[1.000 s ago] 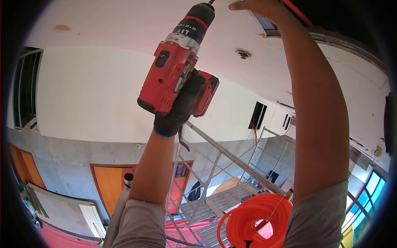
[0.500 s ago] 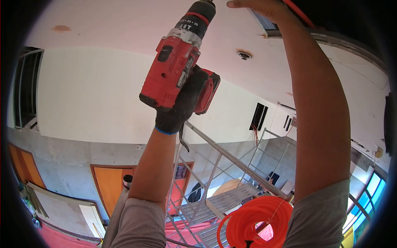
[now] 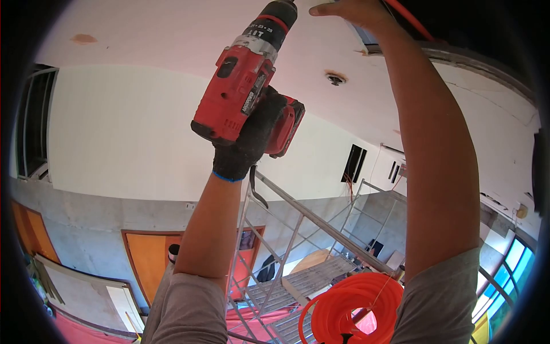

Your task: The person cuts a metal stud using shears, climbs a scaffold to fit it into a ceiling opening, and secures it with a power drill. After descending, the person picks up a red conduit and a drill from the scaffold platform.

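Observation:
A red and black cordless drill (image 3: 238, 86) points up toward the pale ceiling, its chuck at the top edge of the view. My left hand (image 3: 255, 129), in a black glove with a blue cuff, is wrapped round the drill's handle, just above the battery side. My bare right hand (image 3: 355, 14) is raised at the top, right of the chuck. One digit stretches left toward the drill tip; the other fingers are cut off by the frame. Close beside that hand is an opening (image 3: 366, 35) in the ceiling with a red-orange tube (image 3: 411, 20) near it.
Below stands metal scaffolding (image 3: 321, 221) with a plank deck (image 3: 323, 269). A coil of orange tubing (image 3: 326, 304) hangs low between my arms. A round ceiling fitting (image 3: 336, 78) sits ahead. Boards (image 3: 86, 292) lean at the lower left, near an orange door (image 3: 150, 258).
The view has shifted slightly, so the room appears a little farther left. My left hand keeps its hold on the drill, and my right hand stays raised in nearly the same pose.

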Available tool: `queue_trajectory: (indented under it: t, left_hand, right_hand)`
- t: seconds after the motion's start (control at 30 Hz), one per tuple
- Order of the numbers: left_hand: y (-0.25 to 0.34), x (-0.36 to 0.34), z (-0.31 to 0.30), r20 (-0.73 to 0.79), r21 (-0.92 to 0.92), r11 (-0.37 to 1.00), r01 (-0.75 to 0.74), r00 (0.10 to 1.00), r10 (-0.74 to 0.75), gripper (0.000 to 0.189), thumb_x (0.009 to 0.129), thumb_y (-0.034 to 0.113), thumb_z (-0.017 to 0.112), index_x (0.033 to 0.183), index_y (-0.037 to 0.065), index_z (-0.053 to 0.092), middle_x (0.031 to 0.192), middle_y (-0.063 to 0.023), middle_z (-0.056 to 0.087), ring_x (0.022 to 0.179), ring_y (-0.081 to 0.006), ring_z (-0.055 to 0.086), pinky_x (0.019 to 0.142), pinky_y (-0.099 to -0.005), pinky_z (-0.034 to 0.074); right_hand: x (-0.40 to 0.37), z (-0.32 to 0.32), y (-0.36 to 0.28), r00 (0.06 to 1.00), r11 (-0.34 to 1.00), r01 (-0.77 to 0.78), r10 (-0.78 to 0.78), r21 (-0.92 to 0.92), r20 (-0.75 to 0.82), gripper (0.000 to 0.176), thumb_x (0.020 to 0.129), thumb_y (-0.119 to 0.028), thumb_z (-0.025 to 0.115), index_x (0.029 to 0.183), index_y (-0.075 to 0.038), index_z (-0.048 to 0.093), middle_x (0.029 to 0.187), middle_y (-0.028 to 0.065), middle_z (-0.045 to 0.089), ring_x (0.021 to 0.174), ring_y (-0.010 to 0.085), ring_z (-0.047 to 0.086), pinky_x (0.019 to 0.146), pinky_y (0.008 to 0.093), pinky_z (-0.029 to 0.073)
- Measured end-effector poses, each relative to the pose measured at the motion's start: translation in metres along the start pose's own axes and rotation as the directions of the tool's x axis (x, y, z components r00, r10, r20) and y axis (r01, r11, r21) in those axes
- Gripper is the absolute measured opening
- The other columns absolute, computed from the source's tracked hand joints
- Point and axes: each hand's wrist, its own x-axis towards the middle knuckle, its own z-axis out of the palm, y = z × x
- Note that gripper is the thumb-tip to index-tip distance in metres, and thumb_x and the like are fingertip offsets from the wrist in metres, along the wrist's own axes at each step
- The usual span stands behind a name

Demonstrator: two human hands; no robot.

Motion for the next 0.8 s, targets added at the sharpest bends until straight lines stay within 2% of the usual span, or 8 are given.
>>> queue_trajectory:
  t: [0.17,0.37,0.47,0.53,0.63,0.73,0.8]
  left_hand:
    - [-0.005,0.000,0.000,-0.012,-0.069,0.997,-0.023,1.000,0.022,0.016,0.088,0.011,0.076,0.098,0.006,0.064,0.084,-0.0021,0.067,0.072,-0.0111,0.065,0.064,-0.0306,0.057]
    - [-0.007,0.000,-0.001,0.013,0.022,1.000,0.004,1.000,-0.004,0.016,0.089,0.011,0.075,0.099,0.006,0.063,0.084,-0.0023,0.066,0.072,-0.0111,0.065,0.064,-0.0297,0.057]
    - [-0.010,0.001,-0.001,0.035,-0.076,0.997,-0.032,0.999,0.035,0.015,0.090,0.011,0.074,0.099,0.006,0.063,0.084,-0.0024,0.066,0.073,-0.0114,0.065,0.064,-0.0300,0.057]
    - [-0.011,0.000,0.000,0.020,-0.046,0.998,-0.031,0.999,0.032,0.015,0.089,0.011,0.074,0.099,0.006,0.064,0.084,-0.0025,0.067,0.073,-0.0116,0.065,0.064,-0.0302,0.057]
    - [-0.010,0.001,0.001,0.014,-0.041,0.999,-0.018,1.000,0.018,0.014,0.089,0.011,0.074,0.098,0.006,0.064,0.084,-0.0027,0.067,0.073,-0.0117,0.065,0.064,-0.0304,0.057]
    - [-0.012,0.001,0.001,0.009,-0.047,0.999,-0.010,1.000,0.010,0.014,0.089,0.010,0.075,0.097,0.006,0.065,0.084,-0.0030,0.067,0.073,-0.0118,0.065,0.064,-0.0303,0.057]
    - [-0.012,0.003,0.000,0.018,-0.057,0.998,-0.003,1.000,0.004,0.015,0.088,0.010,0.075,0.098,0.005,0.065,0.085,-0.0034,0.068,0.073,-0.0120,0.066,0.064,-0.0305,0.057]
  right_hand:
    - [0.007,0.006,0.002,0.999,0.998,-0.021,0.019,-0.056,-0.042,0.095,0.066,-0.059,0.085,0.128,0.009,0.061,0.127,0.0274,0.063,0.119,0.0344,0.061,0.101,0.0366,0.047]
    - [0.008,0.006,0.001,1.000,0.996,-0.011,0.009,-0.085,-0.023,0.097,0.066,-0.061,0.083,0.129,0.010,0.059,0.128,0.0284,0.062,0.121,0.0354,0.060,0.103,0.0377,0.046]
    - [0.004,0.003,0.000,1.000,0.996,-0.010,0.007,-0.086,-0.029,0.100,0.066,-0.062,0.083,0.131,0.010,0.057,0.130,0.0290,0.061,0.122,0.0362,0.059,0.104,0.0385,0.045]
    - [0.009,0.009,0.002,0.998,0.992,-0.039,0.034,-0.119,-0.049,0.102,0.066,-0.063,0.083,0.132,0.011,0.056,0.132,0.0296,0.059,0.124,0.0367,0.058,0.105,0.0389,0.045]
    - [0.011,0.013,0.004,0.995,0.994,-0.021,0.009,-0.112,-0.103,0.105,0.066,-0.063,0.083,0.134,0.011,0.054,0.133,0.0303,0.058,0.126,0.0366,0.057,0.105,0.0390,0.045]
    - [0.006,0.008,0.000,0.999,0.999,-0.030,0.029,-0.030,-0.038,0.106,0.066,-0.063,0.083,0.134,0.011,0.054,0.133,0.0304,0.058,0.126,0.0364,0.057,0.106,0.0388,0.045]
    - [0.009,0.010,0.001,0.998,0.998,-0.041,0.039,-0.040,-0.044,0.106,0.066,-0.064,0.083,0.134,0.012,0.054,0.132,0.0303,0.058,0.126,0.0365,0.057,0.105,0.0388,0.045]
